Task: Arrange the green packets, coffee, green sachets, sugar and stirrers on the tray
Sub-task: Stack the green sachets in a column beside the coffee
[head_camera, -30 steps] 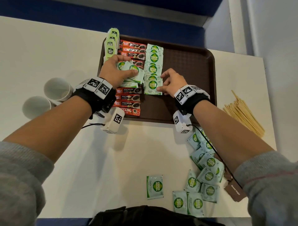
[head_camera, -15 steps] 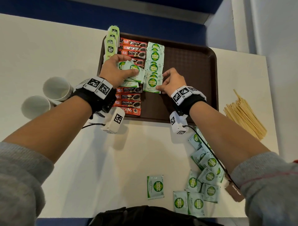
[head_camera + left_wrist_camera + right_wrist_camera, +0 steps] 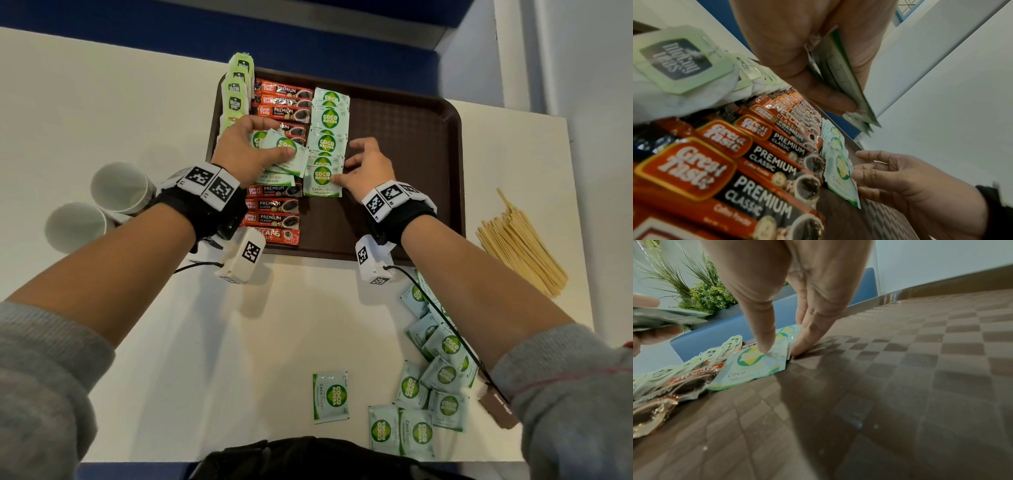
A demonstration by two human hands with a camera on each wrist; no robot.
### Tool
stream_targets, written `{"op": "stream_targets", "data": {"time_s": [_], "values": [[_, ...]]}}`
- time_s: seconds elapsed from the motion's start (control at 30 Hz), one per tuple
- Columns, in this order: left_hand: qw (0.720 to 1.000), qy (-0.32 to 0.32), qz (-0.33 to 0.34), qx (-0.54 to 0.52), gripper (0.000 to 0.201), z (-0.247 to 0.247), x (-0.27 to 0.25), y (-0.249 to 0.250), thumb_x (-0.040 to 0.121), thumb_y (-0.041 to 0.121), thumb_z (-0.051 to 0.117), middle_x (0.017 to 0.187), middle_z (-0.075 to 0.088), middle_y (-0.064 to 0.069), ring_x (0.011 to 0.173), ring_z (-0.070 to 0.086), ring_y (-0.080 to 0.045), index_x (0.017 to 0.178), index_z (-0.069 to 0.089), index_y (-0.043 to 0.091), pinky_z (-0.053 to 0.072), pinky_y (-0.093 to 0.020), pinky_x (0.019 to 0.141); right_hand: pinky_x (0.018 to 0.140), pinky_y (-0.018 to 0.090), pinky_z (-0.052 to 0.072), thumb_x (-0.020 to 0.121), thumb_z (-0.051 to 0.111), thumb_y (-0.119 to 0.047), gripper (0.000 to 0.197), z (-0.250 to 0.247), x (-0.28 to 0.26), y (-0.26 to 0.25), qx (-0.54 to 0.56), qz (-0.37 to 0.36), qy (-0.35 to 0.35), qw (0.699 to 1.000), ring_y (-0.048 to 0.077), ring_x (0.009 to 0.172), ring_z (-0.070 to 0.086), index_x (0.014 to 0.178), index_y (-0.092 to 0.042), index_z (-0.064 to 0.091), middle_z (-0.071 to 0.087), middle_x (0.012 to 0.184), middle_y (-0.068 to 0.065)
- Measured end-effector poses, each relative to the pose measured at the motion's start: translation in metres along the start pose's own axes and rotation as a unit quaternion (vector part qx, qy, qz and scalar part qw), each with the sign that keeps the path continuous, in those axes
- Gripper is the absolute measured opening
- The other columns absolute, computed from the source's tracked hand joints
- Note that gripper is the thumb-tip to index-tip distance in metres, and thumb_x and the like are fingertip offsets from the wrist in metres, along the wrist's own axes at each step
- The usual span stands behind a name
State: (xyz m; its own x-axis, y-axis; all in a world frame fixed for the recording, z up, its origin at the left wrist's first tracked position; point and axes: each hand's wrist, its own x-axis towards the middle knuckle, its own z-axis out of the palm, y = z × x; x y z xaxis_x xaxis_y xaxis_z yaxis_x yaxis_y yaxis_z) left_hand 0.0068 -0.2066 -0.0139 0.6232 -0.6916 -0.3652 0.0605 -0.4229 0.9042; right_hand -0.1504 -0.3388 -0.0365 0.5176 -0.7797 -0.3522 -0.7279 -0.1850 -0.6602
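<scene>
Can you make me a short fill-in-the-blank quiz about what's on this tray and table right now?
1. The left hand holds a fan of green ____.
2. The wooden stirrers lie on the table, ____ the tray.
3. The right hand touches the ____ sachet of the tray's green column.
4. Two white ____ lie left of the tray.

Missing words: sachets; outside; nearest; cups

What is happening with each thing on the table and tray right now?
Brown plastic tray: right half bare.
Red coffee sachets: lined in a column on the tray.
Light green tea packets: along the tray's left edge.
Green-and-white sugar sachets: overlapping column on the tray.
Left hand: holds several sugar sachets.
Right hand: touching the nearest sachet.
Wooden stirrers: piled off the tray.
White cups: lying sideways.
</scene>
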Motion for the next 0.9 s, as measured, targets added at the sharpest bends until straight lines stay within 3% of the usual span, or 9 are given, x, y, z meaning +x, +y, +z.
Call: {"op": "stream_targets", "data": {"time_s": [0.17, 0.47, 0.57, 0.7, 0.9], "values": [[1.0, 0.0, 0.001, 0.003, 0.041, 0.0, 0.002, -0.001, 0.068, 0.025, 0.084, 0.112, 0.067, -0.002, 0.094, 0.069, -0.02, 0.101, 0.059, 0.027, 0.058, -0.044, 0.082, 0.084, 0.028, 0.051, 0.075, 0.078, -0.023, 0.065, -0.002, 0.001, 0.0, 0.009, -0.002, 0.007, 1.0, 0.016, 0.093, 0.062, 0.129, -0.015, 0.042, 0.059, 0.111, 0.001], [1.0, -0.004, -0.005, 0.006, 0.046, 0.001, 0.003, 0.0, 0.064, 0.031, 0.085, 0.109, 0.068, 0.0, 0.093, 0.07, -0.02, 0.102, 0.061, 0.029, 0.058, -0.045, 0.081, 0.077, 0.019, 0.045, 0.081, 0.072, -0.021, 0.063, -0.004, 0.003, -0.01, 0.04, -0.015, 0.003, 0.999, 0.008, 0.087, 0.057, 0.133, -0.013, 0.038, 0.057, 0.117, -0.001], [1.0, -0.007, -0.008, -0.009, 0.043, 0.001, 0.004, -0.001, 0.067, 0.024, 0.085, 0.11, 0.068, -0.002, 0.092, 0.07, -0.021, 0.103, 0.06, 0.026, 0.058, -0.045, 0.081, 0.083, 0.019, 0.043, 0.082, 0.071, -0.024, 0.065, -0.005, 0.007, -0.01, 0.036, -0.013, 0.012, 0.999, 0.011, 0.099, 0.056, 0.136, -0.013, 0.036, 0.054, 0.127, 0.003], [1.0, -0.012, -0.009, -0.001, 0.044, 0.0, 0.005, 0.001, 0.061, 0.032, 0.086, 0.112, 0.068, -0.002, 0.095, 0.069, -0.021, 0.097, 0.06, 0.033, 0.057, -0.046, 0.082, 0.094, 0.021, 0.038, 0.084, 0.068, -0.027, 0.07, -0.007, 0.014, -0.016, 0.047, -0.011, 0.007, 0.999, 0.016, 0.123, 0.049, 0.141, -0.012, 0.03, 0.047, 0.14, 0.003], [1.0, -0.01, -0.009, 0.002, 0.041, 0.0, 0.008, 0.003, 0.066, 0.028, 0.085, 0.109, 0.068, -0.001, 0.095, 0.069, -0.02, 0.098, 0.059, 0.032, 0.057, -0.045, 0.084, 0.093, 0.02, 0.034, 0.087, 0.066, -0.028, 0.07, -0.007, 0.021, -0.02, 0.055, -0.007, -0.011, 0.998, 0.015, 0.126, 0.046, 0.142, -0.011, 0.026, 0.047, 0.139, 0.002]]}}
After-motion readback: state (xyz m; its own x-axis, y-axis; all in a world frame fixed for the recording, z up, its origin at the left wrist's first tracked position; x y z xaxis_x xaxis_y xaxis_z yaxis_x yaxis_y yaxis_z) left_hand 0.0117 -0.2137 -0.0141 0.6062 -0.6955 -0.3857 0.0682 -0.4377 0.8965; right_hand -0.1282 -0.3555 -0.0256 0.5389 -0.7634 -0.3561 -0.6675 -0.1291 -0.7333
